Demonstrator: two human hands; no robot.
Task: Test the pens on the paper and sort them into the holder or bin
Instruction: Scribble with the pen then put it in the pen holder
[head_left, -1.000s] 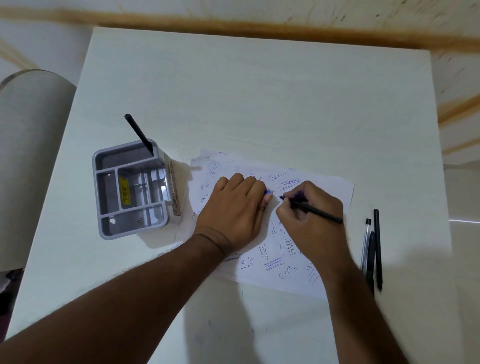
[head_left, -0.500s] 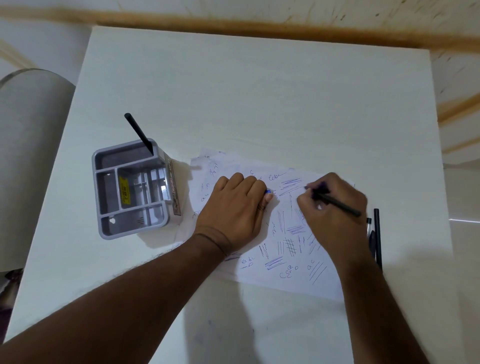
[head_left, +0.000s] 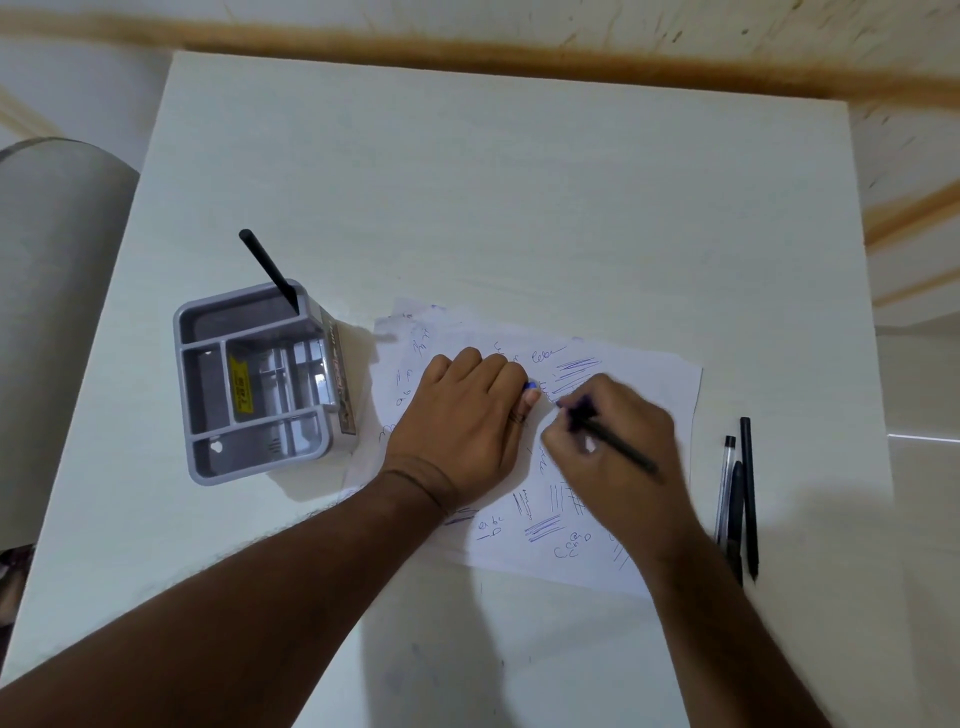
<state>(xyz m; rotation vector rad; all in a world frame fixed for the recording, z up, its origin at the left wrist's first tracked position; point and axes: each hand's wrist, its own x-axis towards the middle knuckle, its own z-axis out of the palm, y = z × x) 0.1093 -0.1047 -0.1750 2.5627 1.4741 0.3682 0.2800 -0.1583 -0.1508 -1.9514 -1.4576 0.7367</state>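
Note:
A white sheet of paper (head_left: 644, 374) covered in blue scribbles lies on the table. My left hand (head_left: 462, 431) presses flat on it, with a small blue thing under its fingertips. My right hand (head_left: 608, 452) grips a thin black pen (head_left: 623, 451), tip down on the paper just right of my left fingers. A grey compartment holder (head_left: 254, 384) stands to the left of the paper with one black pen (head_left: 267, 270) leaning out of its back slot. Three pens (head_left: 737, 499) lie side by side to the right of the paper.
The white table (head_left: 519, 208) stretches back to a wall with a brown stripe. A grey rounded object (head_left: 52, 312) sits off the table's left edge. The table's right edge runs just past the loose pens.
My right hand swung right across the paper with the pen, then came back left, close to my left fingertips. My left hand stayed put.

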